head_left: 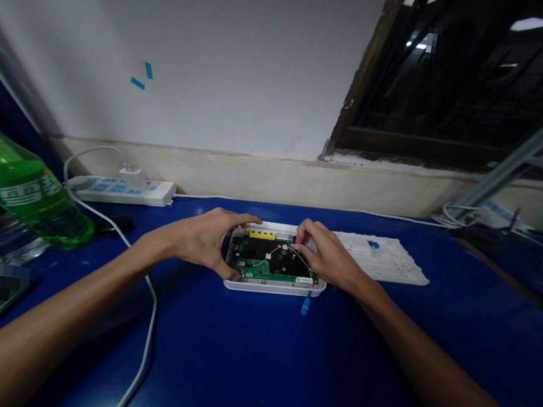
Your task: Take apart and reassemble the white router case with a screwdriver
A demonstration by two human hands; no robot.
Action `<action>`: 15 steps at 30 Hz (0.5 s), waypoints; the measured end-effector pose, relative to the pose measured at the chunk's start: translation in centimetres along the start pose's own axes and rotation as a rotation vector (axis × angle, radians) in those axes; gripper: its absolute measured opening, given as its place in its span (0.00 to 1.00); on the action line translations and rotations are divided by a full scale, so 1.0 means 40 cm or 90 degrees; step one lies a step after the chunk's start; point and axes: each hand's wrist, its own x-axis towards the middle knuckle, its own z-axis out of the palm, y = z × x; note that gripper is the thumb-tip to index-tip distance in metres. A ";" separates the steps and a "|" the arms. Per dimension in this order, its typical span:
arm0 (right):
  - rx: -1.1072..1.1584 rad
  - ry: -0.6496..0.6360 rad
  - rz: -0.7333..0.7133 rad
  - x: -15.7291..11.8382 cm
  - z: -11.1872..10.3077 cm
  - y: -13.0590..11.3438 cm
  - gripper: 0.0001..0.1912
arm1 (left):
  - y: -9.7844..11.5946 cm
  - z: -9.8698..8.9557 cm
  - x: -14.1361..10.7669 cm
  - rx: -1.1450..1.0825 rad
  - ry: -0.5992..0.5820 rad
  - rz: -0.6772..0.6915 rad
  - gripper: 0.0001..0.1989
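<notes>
A shallow white plastic router case (269, 289) lies on the blue table, its inside facing up. Within it sits a green circuit board (248, 270) with black plates, a yellow port block (261, 235) and thin white antenna wires (303, 259). My left hand (200, 239) spans the case's left end, thumb at the near edge and fingers at the far edge. At the board's far right corner my right hand (327, 255) is closed in a pinch; its fingertips hide what they hold. A blue tape strip (307, 303) sticks out from the case's near edge.
A white ribbed cover (379, 259) lies right of the case, partly behind my right hand. At the left are a power strip (126, 191), a green bottle (26, 186) and a white cable (151, 321) running to the front. The wall (219, 75) stands behind the blue table (240, 354).
</notes>
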 end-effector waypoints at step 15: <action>0.011 -0.004 0.016 0.001 -0.004 0.005 0.06 | -0.015 0.003 0.000 0.051 -0.019 0.032 0.42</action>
